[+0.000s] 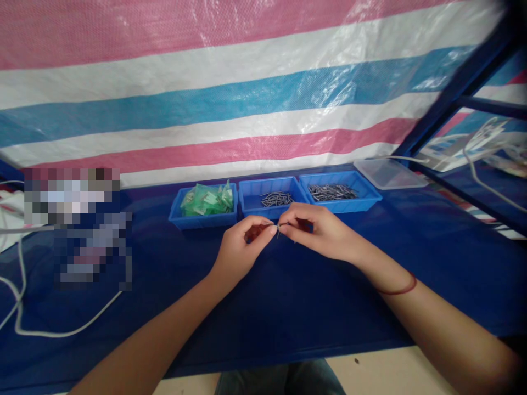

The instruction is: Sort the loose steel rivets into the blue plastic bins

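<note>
My left hand [242, 241] and my right hand [319, 230] meet above the blue table, thumbs and forefingers pinched close together. Between the fingertips is a small, thin metal piece [278, 229], too small to tell whether it is a screw or a pin. Both hands seem to grip it, and another thin tip shows under the right hand's fingers. Just behind the hands stands a blue bin [255, 213] with a small heap of thin metal screw-like pieces [276, 198]. To its right, a second blue bin [349, 206] contains more thin metal pieces [332, 192].
A third blue bin [201, 221] at the left holds green plastic packets [208, 198]. A clear plastic lid [389, 174] lies at the back right, near a blue metal frame [453, 82]. White cables [61, 333] run across the table's left side. Behind hangs a striped sheet [247, 109].
</note>
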`<state>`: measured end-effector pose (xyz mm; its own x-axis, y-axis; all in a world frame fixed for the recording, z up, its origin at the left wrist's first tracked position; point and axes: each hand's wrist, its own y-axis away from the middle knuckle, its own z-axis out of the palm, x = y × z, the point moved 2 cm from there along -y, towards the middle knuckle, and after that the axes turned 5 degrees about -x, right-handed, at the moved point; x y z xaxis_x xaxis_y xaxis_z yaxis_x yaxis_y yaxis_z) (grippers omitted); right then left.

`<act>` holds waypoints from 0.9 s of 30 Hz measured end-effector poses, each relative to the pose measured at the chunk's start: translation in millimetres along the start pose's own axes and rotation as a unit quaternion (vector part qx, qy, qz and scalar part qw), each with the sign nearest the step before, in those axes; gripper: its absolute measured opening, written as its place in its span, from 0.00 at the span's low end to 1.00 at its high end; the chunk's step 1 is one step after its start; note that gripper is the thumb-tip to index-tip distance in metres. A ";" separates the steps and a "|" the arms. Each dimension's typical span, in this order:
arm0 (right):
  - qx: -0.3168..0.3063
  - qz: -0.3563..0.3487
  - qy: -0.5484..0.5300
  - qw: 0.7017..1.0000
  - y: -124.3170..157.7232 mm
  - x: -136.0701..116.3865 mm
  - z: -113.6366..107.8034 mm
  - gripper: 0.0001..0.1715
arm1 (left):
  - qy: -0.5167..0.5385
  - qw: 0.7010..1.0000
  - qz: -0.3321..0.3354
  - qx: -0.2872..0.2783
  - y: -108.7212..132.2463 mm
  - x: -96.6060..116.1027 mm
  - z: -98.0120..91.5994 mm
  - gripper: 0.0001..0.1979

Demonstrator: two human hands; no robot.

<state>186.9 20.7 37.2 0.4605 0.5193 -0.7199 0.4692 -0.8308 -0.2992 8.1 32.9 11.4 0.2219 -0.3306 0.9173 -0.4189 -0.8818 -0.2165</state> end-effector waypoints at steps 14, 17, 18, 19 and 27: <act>0.002 -0.026 -0.057 0.998 0.2 -3.6 3.9 0.08 | -0.013 0.999 0.047 0.020 6.7 7.5 -0.4 0.08; 0.006 -0.027 -0.052 0.998 0.1 -5.0 3.2 0.06 | -0.039 0.997 0.064 0.021 7.0 10.3 -0.3 0.07; 0.008 -0.027 -0.050 0.998 0.1 -5.2 3.0 0.06 | -0.047 0.996 0.071 0.023 7.0 11.5 -0.4 0.07; 0.011 -0.028 -0.047 0.998 0.0 -5.2 2.7 0.06 | -0.054 0.995 0.080 0.025 6.9 12.6 -0.6 0.06; 0.072 -0.042 -0.039 0.996 -0.5 -4.6 -2.2 0.04 | -0.073 0.992 0.100 0.035 4.6 10.6 -2.3 0.06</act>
<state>186.3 19.2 42.0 0.3614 0.5763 -0.7330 0.3878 -0.8078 -0.4439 6.5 26.1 20.9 0.2684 -0.5417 0.7966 -0.4067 -0.8133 -0.4161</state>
